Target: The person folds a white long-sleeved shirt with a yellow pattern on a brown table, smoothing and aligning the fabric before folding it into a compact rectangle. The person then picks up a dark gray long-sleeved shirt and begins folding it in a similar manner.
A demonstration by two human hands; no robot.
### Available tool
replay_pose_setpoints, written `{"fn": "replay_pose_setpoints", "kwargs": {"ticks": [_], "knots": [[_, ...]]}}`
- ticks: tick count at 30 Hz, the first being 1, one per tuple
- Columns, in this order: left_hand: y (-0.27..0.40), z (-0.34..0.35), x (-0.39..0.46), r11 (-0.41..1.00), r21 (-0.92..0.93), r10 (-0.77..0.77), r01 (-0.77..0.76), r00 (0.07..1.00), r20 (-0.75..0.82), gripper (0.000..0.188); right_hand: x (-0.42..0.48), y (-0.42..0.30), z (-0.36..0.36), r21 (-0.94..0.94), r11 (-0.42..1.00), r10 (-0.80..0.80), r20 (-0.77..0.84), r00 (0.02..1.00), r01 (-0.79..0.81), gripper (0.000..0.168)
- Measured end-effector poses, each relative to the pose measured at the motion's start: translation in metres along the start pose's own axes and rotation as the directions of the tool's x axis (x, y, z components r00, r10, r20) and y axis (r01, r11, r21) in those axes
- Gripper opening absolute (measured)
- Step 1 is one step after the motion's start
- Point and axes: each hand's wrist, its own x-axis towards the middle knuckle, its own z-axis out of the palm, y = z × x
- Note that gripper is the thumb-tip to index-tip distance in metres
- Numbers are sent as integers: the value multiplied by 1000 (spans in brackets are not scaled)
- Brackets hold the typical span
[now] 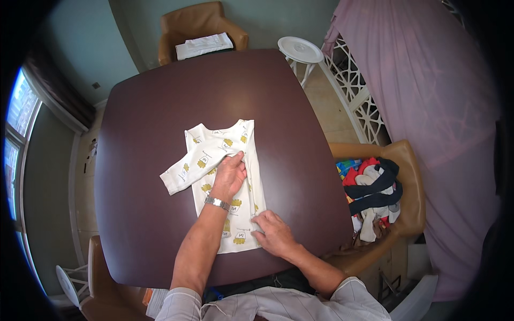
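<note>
A child's white long-sleeved shirt [223,140] with a yellow french-fries print lies on the dark table, its neckline away from me. One sleeve [180,174] crosses the chest and sticks out to the left. The right side is folded inward in a long strip. My left hand [230,175], with a metal-band watch [217,203] on the wrist, holds the cloth near the sleeve's underarm, fingers bent. Lower down, my right hand [276,234] pinches the folded side edge close to the hem.
A brown armchair [413,192] on the right holds a heap of mixed clothes [373,192]. Folded white cloth [204,45] rests on another armchair [192,18] beyond the brown-red table [160,104]. A round white stool [301,49] stands near the far right corner.
</note>
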Motion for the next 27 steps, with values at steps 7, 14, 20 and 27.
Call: {"fn": "replay_pose_setpoints", "kwargs": {"ticks": [7, 14, 20, 27], "knots": [[2, 0, 3, 999, -30, -23, 23, 1000, 4, 19, 101, 36, -28, 255, 965, 121, -243, 962, -57, 23], [-8, -3, 11, 998, -62, -27, 24, 998, -49, 22, 222, 41, -46, 9, 963, 264, -251, 931, -271, 41], [-3, -19, 20, 994, 69, -69, 79, 989, -133, 17, 245, 38, -35, -121, 905, 383, -185, 905, -408, 41], [8, 5, -9, 975, 187, -82, 118, 979, -188, 26, 244, 44, -37, -103, 902, 392, -213, 895, -419, 35]]}}
